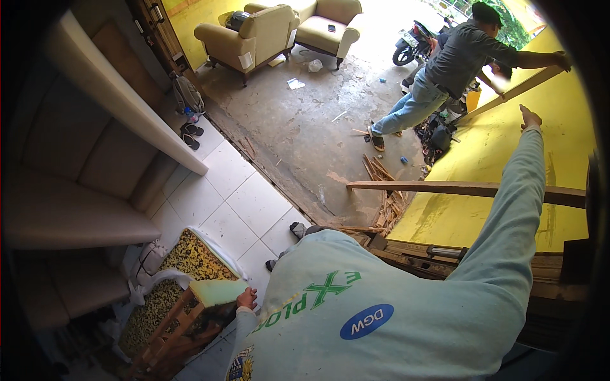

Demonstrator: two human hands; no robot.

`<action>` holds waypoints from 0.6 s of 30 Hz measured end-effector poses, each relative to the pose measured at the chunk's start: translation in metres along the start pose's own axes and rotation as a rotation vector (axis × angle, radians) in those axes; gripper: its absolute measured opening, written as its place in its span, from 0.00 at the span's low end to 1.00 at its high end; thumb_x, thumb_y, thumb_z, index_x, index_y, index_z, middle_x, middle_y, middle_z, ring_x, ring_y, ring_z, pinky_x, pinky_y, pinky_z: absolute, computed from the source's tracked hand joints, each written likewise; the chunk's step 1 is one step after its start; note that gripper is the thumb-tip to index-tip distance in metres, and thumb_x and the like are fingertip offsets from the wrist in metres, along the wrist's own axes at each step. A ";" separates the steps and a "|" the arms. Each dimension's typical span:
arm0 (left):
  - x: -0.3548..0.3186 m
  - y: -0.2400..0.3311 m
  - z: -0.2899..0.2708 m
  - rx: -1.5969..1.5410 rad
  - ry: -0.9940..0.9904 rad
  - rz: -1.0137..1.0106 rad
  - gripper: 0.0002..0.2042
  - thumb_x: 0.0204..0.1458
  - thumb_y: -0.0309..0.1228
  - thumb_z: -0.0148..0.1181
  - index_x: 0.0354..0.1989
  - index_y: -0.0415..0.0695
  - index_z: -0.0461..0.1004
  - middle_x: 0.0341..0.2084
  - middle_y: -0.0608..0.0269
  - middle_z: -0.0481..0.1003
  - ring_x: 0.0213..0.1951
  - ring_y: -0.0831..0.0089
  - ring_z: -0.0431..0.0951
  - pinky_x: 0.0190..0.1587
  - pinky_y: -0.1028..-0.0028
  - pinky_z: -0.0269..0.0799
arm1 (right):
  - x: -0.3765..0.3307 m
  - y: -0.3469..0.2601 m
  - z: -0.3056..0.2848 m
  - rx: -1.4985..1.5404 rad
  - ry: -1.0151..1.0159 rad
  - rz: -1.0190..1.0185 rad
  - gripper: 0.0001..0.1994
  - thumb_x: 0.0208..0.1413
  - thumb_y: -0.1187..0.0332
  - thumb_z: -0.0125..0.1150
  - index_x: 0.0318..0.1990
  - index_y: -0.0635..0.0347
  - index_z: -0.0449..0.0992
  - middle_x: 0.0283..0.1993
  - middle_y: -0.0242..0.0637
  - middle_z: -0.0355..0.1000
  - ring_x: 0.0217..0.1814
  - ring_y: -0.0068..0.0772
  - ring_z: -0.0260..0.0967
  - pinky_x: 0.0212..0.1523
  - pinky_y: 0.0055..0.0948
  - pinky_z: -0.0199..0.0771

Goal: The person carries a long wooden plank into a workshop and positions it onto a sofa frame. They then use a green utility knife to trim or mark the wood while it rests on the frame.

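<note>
My right arm reaches far out to the right in a light green sleeve. At its end my right hand (530, 119) is open and empty, fingers stretched toward a yellow wall (489, 219). Low on the left, my left hand (246, 297) has loosely bent fingers and holds nothing that I can see. It is right beside the pale foam edge (219, 291) of a wooden frame (166, 333); whether they touch is unclear. Beneath my right arm, a long brown wooden beam (467, 188) runs across toward the wall.
A person (438, 70) in a dark shirt leans on a plank (511, 92) at the wall. Wood scraps (384, 197) litter the concrete floor. Armchairs (270, 38) and a motorcycle (413, 44) stand farther off. A beige sofa (76, 209) and speckled foam (197, 257) are left.
</note>
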State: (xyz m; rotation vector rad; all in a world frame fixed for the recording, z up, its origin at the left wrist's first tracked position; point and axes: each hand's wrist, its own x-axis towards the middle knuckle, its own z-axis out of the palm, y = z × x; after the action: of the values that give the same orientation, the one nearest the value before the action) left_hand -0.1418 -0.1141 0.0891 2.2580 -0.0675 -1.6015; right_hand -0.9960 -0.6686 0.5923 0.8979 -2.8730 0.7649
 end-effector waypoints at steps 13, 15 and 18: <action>0.046 -0.020 -0.016 0.136 0.007 0.175 0.13 0.56 0.38 0.51 0.43 0.45 0.76 0.43 0.63 0.75 0.35 0.69 0.78 0.28 0.68 0.69 | -0.042 0.027 -0.026 0.080 0.039 0.058 0.42 0.49 0.42 0.62 0.64 0.66 0.62 0.60 0.45 0.65 0.37 0.36 0.71 0.39 0.36 0.74; 0.054 -0.024 -0.018 0.158 -0.002 0.231 0.13 0.57 0.39 0.52 0.42 0.45 0.76 0.40 0.63 0.75 0.34 0.70 0.77 0.26 0.70 0.68 | -0.041 0.033 -0.031 0.137 0.049 0.103 0.40 0.48 0.45 0.66 0.64 0.62 0.62 0.59 0.44 0.65 0.41 0.38 0.69 0.37 0.39 0.72; 0.053 -0.016 -0.022 0.325 -0.051 0.296 0.16 0.56 0.43 0.53 0.41 0.43 0.76 0.35 0.63 0.75 0.32 0.71 0.76 0.23 0.72 0.66 | -0.040 0.038 -0.037 0.130 0.060 0.129 0.40 0.48 0.47 0.68 0.64 0.62 0.62 0.58 0.44 0.65 0.43 0.39 0.68 0.36 0.41 0.71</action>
State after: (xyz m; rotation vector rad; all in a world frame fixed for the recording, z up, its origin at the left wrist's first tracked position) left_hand -0.1053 -0.1062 0.0419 2.3002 -0.6882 -1.5759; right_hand -0.9870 -0.6031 0.6008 0.6933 -2.8789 0.9825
